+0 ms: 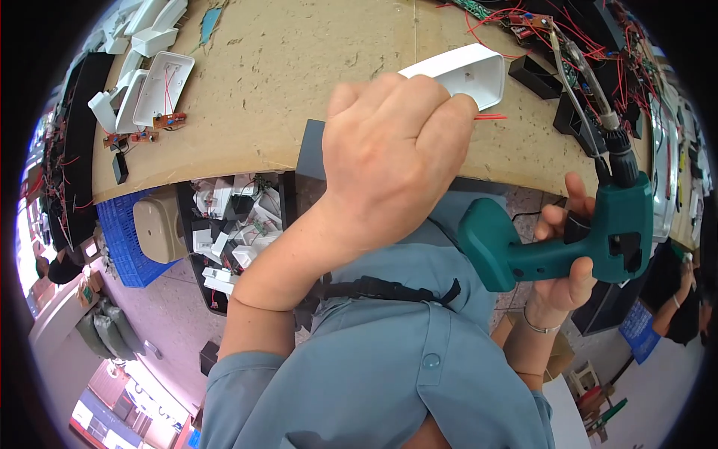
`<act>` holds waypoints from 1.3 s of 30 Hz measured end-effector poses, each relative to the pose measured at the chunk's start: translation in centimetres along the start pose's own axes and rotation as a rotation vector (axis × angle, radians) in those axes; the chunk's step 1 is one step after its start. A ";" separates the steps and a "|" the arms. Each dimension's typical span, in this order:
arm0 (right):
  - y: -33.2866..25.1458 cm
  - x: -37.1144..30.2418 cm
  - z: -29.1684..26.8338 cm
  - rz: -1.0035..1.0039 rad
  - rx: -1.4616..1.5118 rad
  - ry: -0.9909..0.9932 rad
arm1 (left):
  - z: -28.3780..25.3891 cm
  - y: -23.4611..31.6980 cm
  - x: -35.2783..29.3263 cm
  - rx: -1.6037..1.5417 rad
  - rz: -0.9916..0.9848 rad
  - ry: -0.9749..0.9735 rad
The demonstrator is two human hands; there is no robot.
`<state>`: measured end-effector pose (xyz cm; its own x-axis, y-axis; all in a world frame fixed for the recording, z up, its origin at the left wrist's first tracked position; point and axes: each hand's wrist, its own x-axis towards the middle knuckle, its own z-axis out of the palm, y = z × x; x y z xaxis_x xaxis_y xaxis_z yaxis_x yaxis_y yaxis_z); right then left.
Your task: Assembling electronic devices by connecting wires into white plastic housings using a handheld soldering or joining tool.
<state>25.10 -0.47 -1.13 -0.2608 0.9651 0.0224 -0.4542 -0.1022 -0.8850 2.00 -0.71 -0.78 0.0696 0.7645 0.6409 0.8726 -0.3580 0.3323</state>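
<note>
At left, a shallow, white plastic tray-shaped housing (164, 90) is lying on the worn tan counter (262, 90), brown circuit boards (170, 120) resting by its lower end. At centre, a bare left hand (396, 161) is curling knuckles-up above the counter's edge; its fingertips are hiding beneath, so whether they are gripping anything cannot be told. Just beyond, a second white plastic housing, open-topped and oblong (482, 78), is showing near thin red wires (492, 117). It is presumably feeling light, stiff and a little slippery, its thin walls inviting a gentle hold along both long sides; the wires are likely proving flexible but easily tugged loose. At right, a green, pistol-shaped plastic power tool (552, 259) is lying across the right hand (559, 294), fingers and thumb clasping its handle. It is probably weighing most, favouring a full-palm grip near the black trigger (576, 229).
</note>
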 end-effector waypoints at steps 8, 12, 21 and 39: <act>-2.9 -2.4 -0.8 -0.019 -0.443 0.029 | 1.6 -0.1 0.7 0.054 -0.129 0.166; -3.9 -3.1 -0.4 0.060 -0.624 0.077 | 0.4 0.3 1.5 0.135 -0.097 0.121; -3.7 -2.8 -0.8 0.175 -0.659 0.016 | 1.1 -1.6 1.7 -0.200 -0.230 0.096; -2.9 -2.3 -1.7 0.049 -0.337 0.002 | -0.7 -0.1 1.5 -0.397 -0.227 -0.075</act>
<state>28.48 -2.03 0.57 -0.2736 0.9615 -0.0250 -0.1342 -0.0639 -0.9889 1.64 0.08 0.60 -0.0540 0.8786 0.4745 0.6178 -0.3439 0.7072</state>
